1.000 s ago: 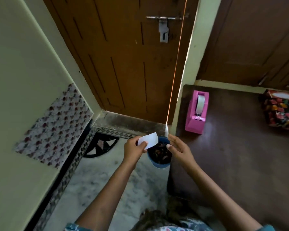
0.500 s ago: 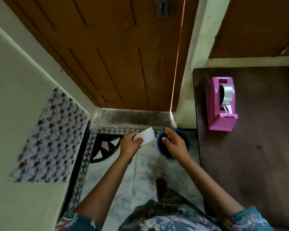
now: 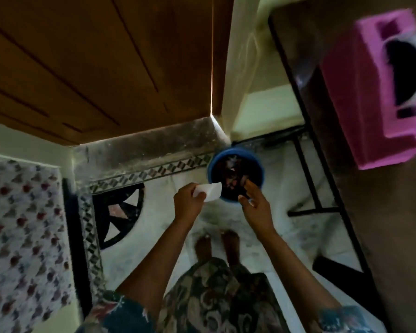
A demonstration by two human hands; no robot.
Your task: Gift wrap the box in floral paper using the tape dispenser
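One brown wooden door [image 3: 94, 56], top left. One dark brown table [image 3: 382, 224], right side. One pink plastic tape dispenser [image 3: 351, 92], blurred, near table's left edge; long axis along that edge, low cutter end toward person. One round blue bin [image 3: 210, 164] on floor beside table, scraps inside. Two hands: left hand [image 3: 187, 205] pinches one white paper slip [image 3: 210, 191] at bin's near rim; right hand [image 3: 257, 207] slack, empty, over bin.
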